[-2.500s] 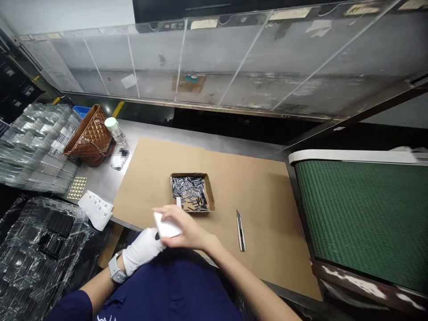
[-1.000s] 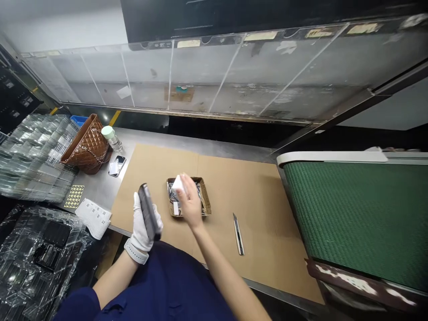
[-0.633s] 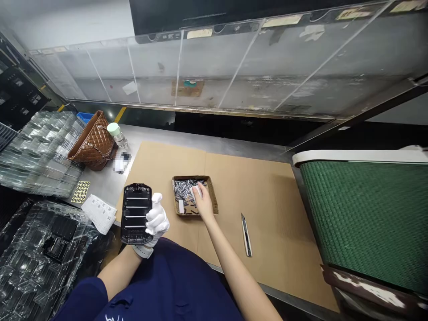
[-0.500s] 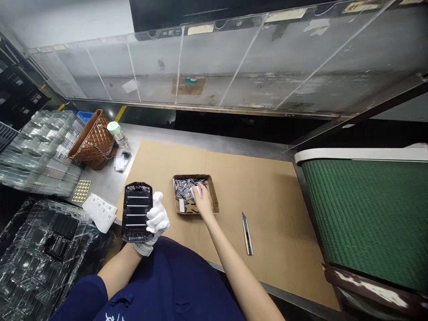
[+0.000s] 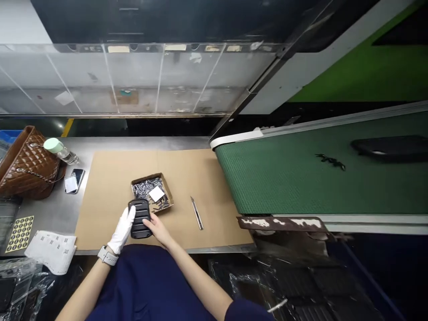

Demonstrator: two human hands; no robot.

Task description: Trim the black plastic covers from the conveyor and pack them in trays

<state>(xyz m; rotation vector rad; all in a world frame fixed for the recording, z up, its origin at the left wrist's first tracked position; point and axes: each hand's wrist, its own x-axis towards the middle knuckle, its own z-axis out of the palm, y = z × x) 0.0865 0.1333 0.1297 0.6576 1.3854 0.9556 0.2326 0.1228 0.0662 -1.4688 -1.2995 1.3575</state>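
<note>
A black ribbed plastic case (image 5: 140, 219) is held between both hands in front of my body, at the near side of a small cardboard tray. My left hand (image 5: 123, 228), in a white glove, grips its left edge. My bare right hand (image 5: 158, 228) holds its right edge, the thumb lying over the ribbed face. The cardboard tray (image 5: 169, 191) contains many small grey metal pieces (image 5: 142, 188) and a white square (image 5: 156, 193). To the right a box cutter (image 5: 197, 214) lies on the brown cardboard sheet (image 5: 180, 171).
Right, a green conveyor belt (image 5: 277, 178) carries a dark case (image 5: 394, 148) and small black pieces (image 5: 331, 161). Left are a brown bag (image 5: 31, 165), a bottle (image 5: 62, 151), a phone (image 5: 79, 177), a sticker sheet (image 5: 20, 233) and white paper (image 5: 53, 249).
The view has turned right, showing more of the belt. My right hand has left the tray and now holds the case too. The white square now lies on the metal pieces.
</note>
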